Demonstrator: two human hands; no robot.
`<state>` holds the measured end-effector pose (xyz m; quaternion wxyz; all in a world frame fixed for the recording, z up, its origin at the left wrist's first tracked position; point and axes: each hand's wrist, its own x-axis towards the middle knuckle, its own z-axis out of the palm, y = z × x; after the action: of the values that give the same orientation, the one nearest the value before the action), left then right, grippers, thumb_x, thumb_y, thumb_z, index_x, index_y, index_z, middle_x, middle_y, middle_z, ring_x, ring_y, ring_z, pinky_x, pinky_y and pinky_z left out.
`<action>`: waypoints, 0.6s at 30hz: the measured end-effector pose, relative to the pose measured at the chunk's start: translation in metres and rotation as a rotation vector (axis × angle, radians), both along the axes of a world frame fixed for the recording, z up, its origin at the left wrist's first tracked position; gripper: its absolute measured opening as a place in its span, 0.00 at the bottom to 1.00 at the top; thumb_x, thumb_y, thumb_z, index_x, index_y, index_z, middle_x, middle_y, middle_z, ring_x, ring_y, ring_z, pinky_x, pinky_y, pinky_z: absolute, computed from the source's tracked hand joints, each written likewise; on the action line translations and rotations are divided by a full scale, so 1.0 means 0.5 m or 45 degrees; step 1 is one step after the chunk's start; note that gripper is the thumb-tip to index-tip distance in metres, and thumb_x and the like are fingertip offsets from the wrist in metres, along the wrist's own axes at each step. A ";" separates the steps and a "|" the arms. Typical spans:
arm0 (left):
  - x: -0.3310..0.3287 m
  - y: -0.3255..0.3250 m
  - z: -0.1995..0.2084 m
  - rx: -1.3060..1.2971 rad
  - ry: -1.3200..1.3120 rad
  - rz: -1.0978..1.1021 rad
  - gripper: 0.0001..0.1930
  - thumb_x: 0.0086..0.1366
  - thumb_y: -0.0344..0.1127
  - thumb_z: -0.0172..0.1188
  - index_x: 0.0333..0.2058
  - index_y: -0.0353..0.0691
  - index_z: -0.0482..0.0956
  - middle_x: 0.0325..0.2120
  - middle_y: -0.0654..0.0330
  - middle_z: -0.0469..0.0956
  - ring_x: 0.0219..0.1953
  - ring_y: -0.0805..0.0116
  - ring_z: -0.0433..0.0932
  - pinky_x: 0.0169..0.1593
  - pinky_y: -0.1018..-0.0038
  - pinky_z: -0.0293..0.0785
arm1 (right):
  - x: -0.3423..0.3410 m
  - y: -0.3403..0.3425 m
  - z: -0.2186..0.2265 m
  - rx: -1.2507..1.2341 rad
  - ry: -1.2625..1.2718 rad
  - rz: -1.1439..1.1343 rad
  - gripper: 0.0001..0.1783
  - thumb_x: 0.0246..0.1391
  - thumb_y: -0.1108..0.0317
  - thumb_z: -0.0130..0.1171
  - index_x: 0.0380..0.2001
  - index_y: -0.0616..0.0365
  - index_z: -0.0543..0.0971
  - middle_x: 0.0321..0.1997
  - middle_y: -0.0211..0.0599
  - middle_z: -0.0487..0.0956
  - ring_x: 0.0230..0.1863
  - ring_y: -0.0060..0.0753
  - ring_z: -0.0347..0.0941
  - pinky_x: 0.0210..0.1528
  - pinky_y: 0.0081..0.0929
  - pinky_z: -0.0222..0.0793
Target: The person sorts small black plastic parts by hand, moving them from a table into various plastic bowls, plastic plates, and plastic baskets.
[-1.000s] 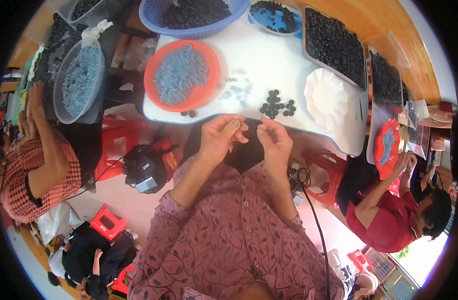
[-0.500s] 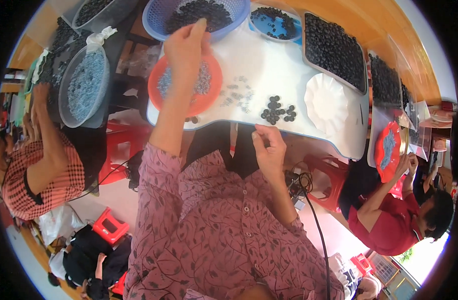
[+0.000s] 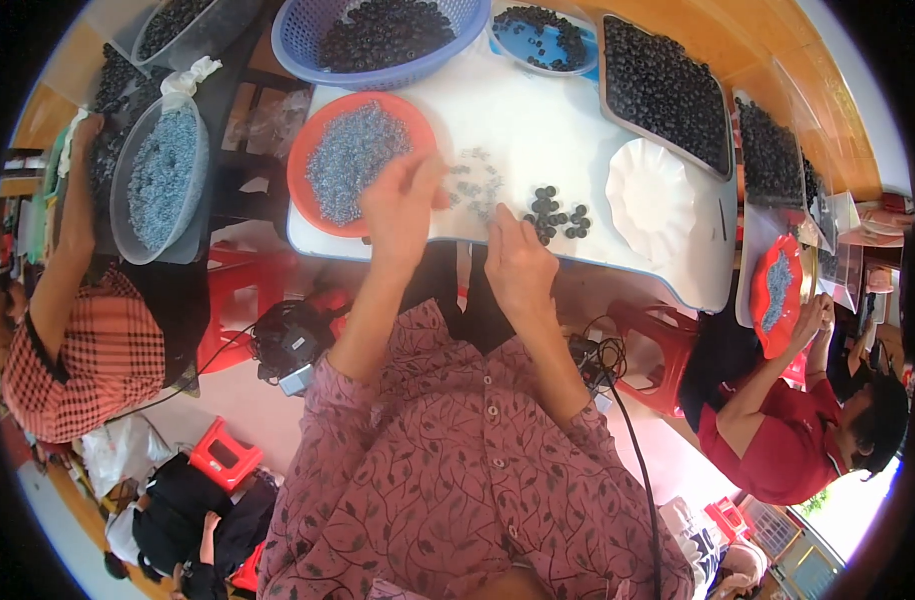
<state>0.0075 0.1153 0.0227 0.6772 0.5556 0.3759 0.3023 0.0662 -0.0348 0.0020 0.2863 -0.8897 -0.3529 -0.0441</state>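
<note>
My left hand (image 3: 400, 212) is over the right rim of an orange-red bowl (image 3: 296, 165) heaped with small bluish-grey metallic pieces (image 3: 356, 150). Its fingers, smeared by motion, point toward a loose scatter of small clear or silvery pieces (image 3: 475, 182) on the white table. At the table's near edge my right hand (image 3: 523, 262) is closed, thumb and fingers pressed together; whatever they hold is hidden. Just beyond it lies a small group of round black pieces (image 3: 546, 215). A purple-blue basket (image 3: 288, 40) with more black round pieces (image 3: 388, 38) stands at the far left.
Farther right are a shallow dish (image 3: 586, 68) of black pieces, a metal tray (image 3: 668, 85) full of them and a white scalloped plate (image 3: 650, 200). Co-workers sit left and right, the right one at a red dish (image 3: 778, 290). Red stools (image 3: 650, 350) and a black cable (image 3: 633, 440) are below.
My left hand has come back from above the basket to beside the orange-red bowl. My right hand has moved slightly left and up to the table edge.
</note>
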 end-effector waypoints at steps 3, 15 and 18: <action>-0.033 -0.045 -0.022 0.034 0.035 -0.038 0.12 0.67 0.31 0.59 0.45 0.30 0.79 0.33 0.58 0.83 0.23 0.79 0.75 0.30 0.80 0.75 | -0.001 0.004 0.000 -0.057 0.002 -0.005 0.11 0.57 0.68 0.58 0.43 0.55 0.80 0.28 0.43 0.78 0.26 0.51 0.77 0.27 0.43 0.74; -0.060 -0.118 -0.061 0.522 0.248 -0.241 0.09 0.60 0.29 0.64 0.40 0.38 0.81 0.32 0.51 0.80 0.33 0.55 0.80 0.39 0.66 0.75 | -0.032 -0.039 -0.011 0.393 0.109 0.015 0.03 0.55 0.75 0.61 0.34 0.60 0.78 0.30 0.44 0.78 0.24 0.43 0.77 0.28 0.33 0.73; -0.031 -0.129 -0.063 0.823 0.207 -0.372 0.07 0.58 0.27 0.63 0.36 0.38 0.80 0.30 0.51 0.78 0.33 0.52 0.78 0.37 0.63 0.74 | -0.030 -0.083 -0.022 0.425 0.271 -0.074 0.05 0.54 0.77 0.63 0.35 0.62 0.78 0.30 0.40 0.78 0.24 0.31 0.77 0.28 0.27 0.73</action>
<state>-0.0079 0.0511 -0.0086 0.4705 0.8110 0.2302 0.2606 0.0510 -0.0765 -0.0090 0.4643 -0.8393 -0.2825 -0.0159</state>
